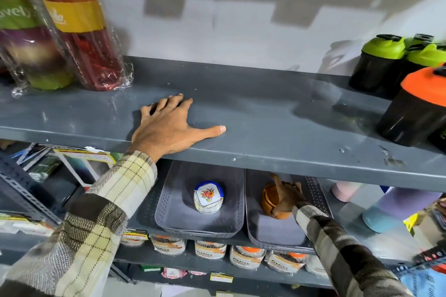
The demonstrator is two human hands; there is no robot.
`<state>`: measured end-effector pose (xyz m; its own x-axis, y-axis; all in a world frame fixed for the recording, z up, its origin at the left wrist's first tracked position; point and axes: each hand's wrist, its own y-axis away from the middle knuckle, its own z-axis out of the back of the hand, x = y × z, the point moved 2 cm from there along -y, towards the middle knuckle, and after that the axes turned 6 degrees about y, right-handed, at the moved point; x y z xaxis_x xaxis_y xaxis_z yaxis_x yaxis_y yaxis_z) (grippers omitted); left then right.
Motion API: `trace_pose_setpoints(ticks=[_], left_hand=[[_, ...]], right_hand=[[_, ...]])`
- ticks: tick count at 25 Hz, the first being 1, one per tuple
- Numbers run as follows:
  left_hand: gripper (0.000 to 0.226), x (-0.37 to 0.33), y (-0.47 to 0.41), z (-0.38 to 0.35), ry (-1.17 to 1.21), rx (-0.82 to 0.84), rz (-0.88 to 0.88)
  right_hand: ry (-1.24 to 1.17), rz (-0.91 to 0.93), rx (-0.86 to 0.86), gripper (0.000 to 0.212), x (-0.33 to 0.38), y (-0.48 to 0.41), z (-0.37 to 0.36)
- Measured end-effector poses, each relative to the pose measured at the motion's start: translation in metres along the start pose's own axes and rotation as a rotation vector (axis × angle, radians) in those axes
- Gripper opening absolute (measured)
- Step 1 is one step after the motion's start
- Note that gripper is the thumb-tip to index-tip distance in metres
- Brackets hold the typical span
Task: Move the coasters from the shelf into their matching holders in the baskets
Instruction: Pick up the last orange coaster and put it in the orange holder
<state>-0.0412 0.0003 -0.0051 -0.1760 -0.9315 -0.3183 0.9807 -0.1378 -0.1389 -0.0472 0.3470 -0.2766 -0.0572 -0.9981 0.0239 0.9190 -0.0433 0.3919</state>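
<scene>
My left hand (169, 125) lies flat, fingers spread, on the grey upper shelf (265, 108), holding nothing. On the shelf below, two grey perforated baskets stand side by side. The left basket (169, 205) holds a white holder of floral coasters with a blue rim (208, 196). My right hand (287, 196) reaches into the right basket (316, 190) and grips the brown wooden coasters in their holder (271, 199); my fingers hide part of them.
Wrapped red and green bottles (79, 24) stand at the upper shelf's left. Black shakers with green and orange lids (415, 101) stand at its right. Pastel tumblers (383, 210) lie right of the baskets. Labelled jars (246, 254) line the shelf beneath.
</scene>
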Motion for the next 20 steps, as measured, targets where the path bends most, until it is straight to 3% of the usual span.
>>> trace_pose_setpoints(ticks=[8,11,14,15,17,20], left_hand=[[0.133,0.000,0.000,0.000,-0.004,0.005,-0.007],[0.129,-0.001,0.001,0.000,-0.017,0.005,-0.006],[0.127,-0.002,0.000,0.001,-0.018,0.005,-0.007],[0.128,-0.002,0.000,0.001,-0.018,0.005,-0.009],[0.129,0.000,0.000,0.001,-0.016,0.004,-0.010],[0.130,0.001,0.000,0.001,-0.012,0.008,-0.012]], right_hand=[[0.106,-0.030,0.068,0.147,0.008,-0.003,0.016],[-0.062,0.013,0.011,0.112,0.027,-0.014,0.040],[-0.110,0.229,0.019,0.095,0.093,-0.004,0.066],[-0.079,0.313,-0.046,0.097,0.120,0.001,0.068],[-0.026,0.465,-0.141,0.123,0.172,0.009,0.059],[0.063,0.456,-0.021,0.137,0.209,-0.003,0.032]])
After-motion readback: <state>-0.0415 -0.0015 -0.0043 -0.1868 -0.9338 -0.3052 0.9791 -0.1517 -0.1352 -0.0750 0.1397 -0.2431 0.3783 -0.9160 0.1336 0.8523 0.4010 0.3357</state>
